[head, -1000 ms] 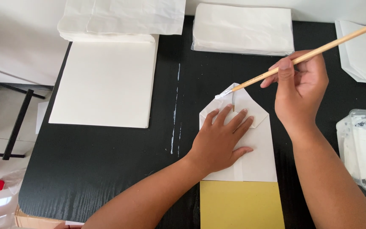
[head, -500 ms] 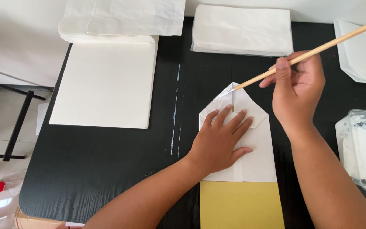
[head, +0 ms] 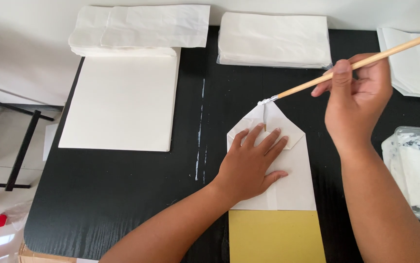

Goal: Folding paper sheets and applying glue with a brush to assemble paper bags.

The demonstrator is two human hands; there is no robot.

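Two hands: left (head: 246,168), right (head: 356,104). One wooden brush (head: 361,63). One folded white paper bag (head: 288,173) on one yellow board (head: 276,236). Three stacks of white paper: (head: 142,29), (head: 273,39), (head: 414,63). One large white sheet pad (head: 122,102). One clear plastic paste tray (head: 414,170). One black surface (head: 122,195).

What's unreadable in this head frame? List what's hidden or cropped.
- Folded paper: middle hidden by the left hand.
- Brush: handle end cut off by the right edge; mid-shaft hidden by the right hand.
- Tray: cropped at the right edge.
- Yellow sheet: cut off by the bottom edge.
- Paper stack, far right: cropped.
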